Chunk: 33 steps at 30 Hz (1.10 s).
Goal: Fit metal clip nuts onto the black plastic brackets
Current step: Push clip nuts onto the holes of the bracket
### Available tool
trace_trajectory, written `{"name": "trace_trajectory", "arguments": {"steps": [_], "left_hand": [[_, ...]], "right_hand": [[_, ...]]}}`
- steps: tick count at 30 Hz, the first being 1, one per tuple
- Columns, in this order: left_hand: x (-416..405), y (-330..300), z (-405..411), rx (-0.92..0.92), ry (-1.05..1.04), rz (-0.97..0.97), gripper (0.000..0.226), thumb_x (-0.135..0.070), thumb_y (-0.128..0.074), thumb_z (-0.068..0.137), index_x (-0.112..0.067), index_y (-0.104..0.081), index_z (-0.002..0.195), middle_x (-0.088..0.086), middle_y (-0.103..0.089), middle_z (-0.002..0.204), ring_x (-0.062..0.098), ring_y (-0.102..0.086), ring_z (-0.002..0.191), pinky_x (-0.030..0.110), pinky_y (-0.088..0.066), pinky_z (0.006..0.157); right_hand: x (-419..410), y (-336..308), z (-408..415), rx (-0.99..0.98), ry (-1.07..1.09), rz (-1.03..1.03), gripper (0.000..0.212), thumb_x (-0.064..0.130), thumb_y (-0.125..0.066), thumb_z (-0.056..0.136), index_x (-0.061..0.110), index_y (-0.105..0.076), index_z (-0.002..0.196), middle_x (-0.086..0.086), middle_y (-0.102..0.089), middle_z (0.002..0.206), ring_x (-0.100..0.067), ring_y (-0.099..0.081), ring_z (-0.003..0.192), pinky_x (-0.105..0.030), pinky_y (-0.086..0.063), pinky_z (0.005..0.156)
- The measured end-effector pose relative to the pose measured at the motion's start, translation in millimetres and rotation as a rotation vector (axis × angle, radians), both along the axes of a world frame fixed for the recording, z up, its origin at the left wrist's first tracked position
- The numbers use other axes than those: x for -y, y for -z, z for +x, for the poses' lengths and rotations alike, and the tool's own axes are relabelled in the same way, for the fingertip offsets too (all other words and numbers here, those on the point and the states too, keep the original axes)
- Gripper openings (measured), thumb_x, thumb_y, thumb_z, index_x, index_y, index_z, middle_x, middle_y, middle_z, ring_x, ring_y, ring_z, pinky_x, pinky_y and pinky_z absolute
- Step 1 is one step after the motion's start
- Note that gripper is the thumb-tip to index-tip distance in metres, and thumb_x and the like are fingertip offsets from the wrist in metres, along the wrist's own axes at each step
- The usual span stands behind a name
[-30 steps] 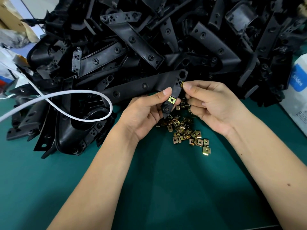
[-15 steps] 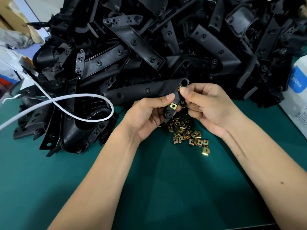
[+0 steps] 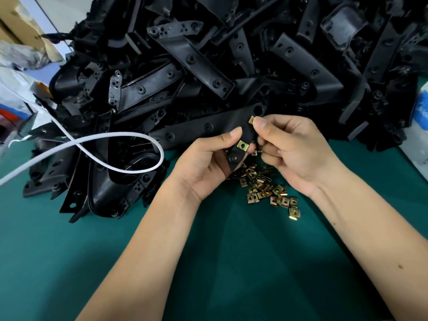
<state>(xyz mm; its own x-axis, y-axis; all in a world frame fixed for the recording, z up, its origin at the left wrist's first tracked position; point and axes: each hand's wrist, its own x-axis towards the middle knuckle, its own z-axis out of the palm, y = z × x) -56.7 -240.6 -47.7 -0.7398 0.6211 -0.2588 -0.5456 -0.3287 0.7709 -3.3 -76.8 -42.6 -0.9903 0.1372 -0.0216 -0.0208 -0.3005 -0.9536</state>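
My left hand (image 3: 206,163) grips a small black plastic bracket (image 3: 240,149) above the green mat. One brass clip nut (image 3: 242,145) sits fitted on the bracket near its lower end. My right hand (image 3: 291,149) pinches a second clip nut (image 3: 251,119) between thumb and forefinger, against the bracket's upper edge. Below the hands lies a loose pile of several brass clip nuts (image 3: 268,193) on the mat.
A big heap of black plastic brackets (image 3: 208,66) fills the back of the green table (image 3: 69,262). A white cable (image 3: 104,158) loops over the heap's left side. A white package (image 3: 419,135) stands at the right edge, bags and a cardboard box (image 3: 16,33) at the far left.
The right hand has kept the second clip nut at the bracket's upper end, shifting it slightly. The left hand has kept its hold on the bracket.
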Motion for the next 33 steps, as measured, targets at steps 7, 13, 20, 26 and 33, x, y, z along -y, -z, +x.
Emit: {"name": "trace_trajectory", "arguments": {"steps": [7,13,20,26,33], "left_hand": [[3,1,-4,-0.015,0.077,-0.072,0.026,-0.014,-0.077,0.076,-0.006,-0.081,0.101,0.01,-0.077,0.096,0.019,-0.074,0.076,0.022,-0.057,0.063],[2,1,-3,-0.035,0.089,-0.122,0.017,-0.016,-0.074,0.08,-0.012,-0.084,0.094,0.008,-0.078,0.095,0.018,-0.075,0.076,0.021,-0.056,0.061],[-5,0,1,-0.01,0.045,-0.046,0.021,-0.015,-0.077,0.078,-0.01,-0.082,0.098,0.009,-0.078,0.097,0.018,-0.076,0.079,0.022,-0.058,0.063],[-3,-3,0,0.03,-0.02,0.001,0.011,-0.019,-0.079,0.077,-0.013,-0.084,0.085,0.004,-0.077,0.09,0.017,-0.075,0.077,0.019,-0.059,0.063],[3,-5,-3,0.072,0.003,0.001,0.018,-0.022,-0.074,0.085,-0.011,-0.067,0.098,0.006,-0.064,0.085,0.012,-0.059,0.056,0.017,-0.045,0.045]], "right_hand": [[-15,-1,1,0.042,-0.111,0.061,0.026,0.02,-0.073,0.08,0.011,-0.061,0.06,0.002,-0.044,0.058,-0.005,-0.028,0.047,-0.016,-0.025,0.041],[-15,7,-1,0.103,-0.07,0.05,0.028,0.022,-0.075,0.079,0.006,-0.059,0.064,0.0,-0.044,0.057,-0.006,-0.024,0.048,-0.016,-0.022,0.04],[-13,3,0,0.014,-0.04,0.087,0.042,0.039,-0.067,0.091,0.003,-0.062,0.071,-0.001,-0.054,0.06,-0.008,-0.031,0.048,-0.02,-0.023,0.045],[-18,3,-2,-0.028,0.113,0.329,0.069,0.065,-0.027,0.1,0.018,-0.078,0.097,-0.011,-0.078,0.087,-0.02,-0.074,0.083,-0.028,-0.057,0.073],[-24,6,1,-0.321,-0.003,0.672,0.039,0.028,-0.068,0.099,0.028,-0.064,0.138,0.016,-0.073,0.109,-0.006,-0.068,0.109,-0.02,-0.051,0.091]]}}
